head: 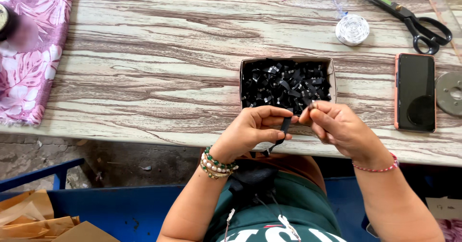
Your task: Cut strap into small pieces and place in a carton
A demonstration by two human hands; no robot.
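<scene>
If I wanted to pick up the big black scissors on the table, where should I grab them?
Probably by the black loop handles of the black scissors, at their lower right end. They lie flat on the wood-grain table, closed, blades pointing to the upper left, so coming from the handle side, near the phone with the orange case, keeps fingers off the blades.

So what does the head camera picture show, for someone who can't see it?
Two hands, the left hand and the right hand, pinch a small black strip between them at the near edge of a wood-patterned table. Just behind them is a cardboard box full of black strips. To the right lie a phone, black scissors and a white roll.
</scene>
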